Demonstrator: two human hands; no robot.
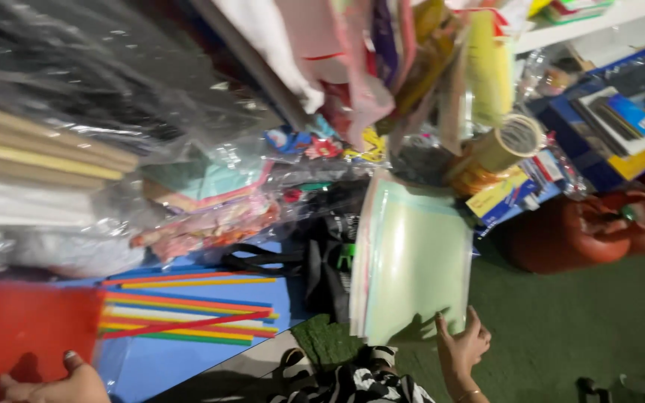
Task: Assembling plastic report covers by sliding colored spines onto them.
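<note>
Right hand (463,349) raised at the near centre, wrist bent back with a thin bracelet, fingers spread open and pressed to the near edge of a pale green sheet pack (412,261) in clear wrap, standing tilted on the green floor covering (576,321). Left hand (57,384) low at the near left corner, thumb up over the near edge of a flat red sheet (24,321), apparently pinching it; remaining fingers out of view, so the grip cannot be fully told. Just right of the red sheet, a fan of coloured strips (188,317) in red, yellow, green and white, flat on a blue surface (158,362). Far left, clear-wrapped pale rolls (39,153). Centre, pink and teal packets (210,201). Far right, a roll of tape (513,142), a yellow and blue box (498,195), stacked books (617,123).
</note>
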